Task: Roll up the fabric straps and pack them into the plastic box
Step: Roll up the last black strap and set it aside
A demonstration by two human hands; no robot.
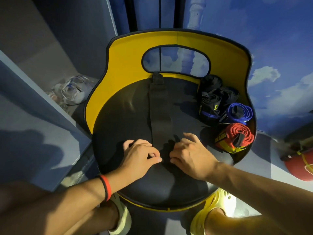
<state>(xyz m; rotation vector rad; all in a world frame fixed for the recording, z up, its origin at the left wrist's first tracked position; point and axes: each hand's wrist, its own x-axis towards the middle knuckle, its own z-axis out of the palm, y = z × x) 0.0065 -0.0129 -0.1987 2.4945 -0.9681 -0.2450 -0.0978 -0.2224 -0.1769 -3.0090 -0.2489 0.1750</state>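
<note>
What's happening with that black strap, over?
Near end of black strap pinched by left hand and right hand; rest flat on the seat. Piled at right: red roll, blue roll, black rolls. Nothing in the way.

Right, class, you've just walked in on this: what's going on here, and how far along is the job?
A person is bent over a round black seat with a yellow backrest. Their left hand and right hand pinch the near end of a long black fabric strap. Most of the strap lies flat, so rolling has barely begun. A red rolled strap, a blue rolled strap and black rolled straps sit at the seat's right edge. No plastic box can be made out.
</note>
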